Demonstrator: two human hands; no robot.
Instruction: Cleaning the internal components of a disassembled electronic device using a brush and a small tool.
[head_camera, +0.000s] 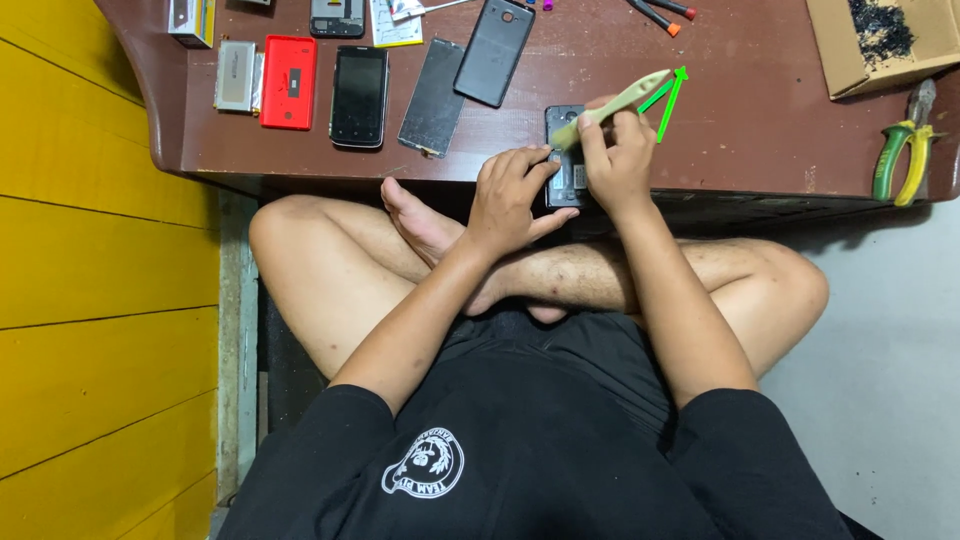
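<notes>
Cross-legged behind the worktop (760, 130) sits a person in a black shirt, bare knees spread wide beneath its near edge; both hands meet at that near edge, about the middle. Left hand (508, 195) lies with fingers spread, pressing down on an opened phone (566, 160) that rests right at the near edge; it steadies rather than grips. Right hand (617, 150) is clenched around a pale brush (620, 102), whose bristle end touches the phone's upper part while the handle slants up toward the far right. Green tweezers (668, 100) lie just beyond the brush. Along the left half of the worktop sit a red cover (289, 82), a black phone (360, 96), a dark screen panel (433, 97) and a grey back cover (494, 52), side by side, well apart from the hands. Near the right edge lie green-and-yellow pliers (905, 145); a cardboard box (880, 45) holding dark bits sits in the far right corner.
</notes>
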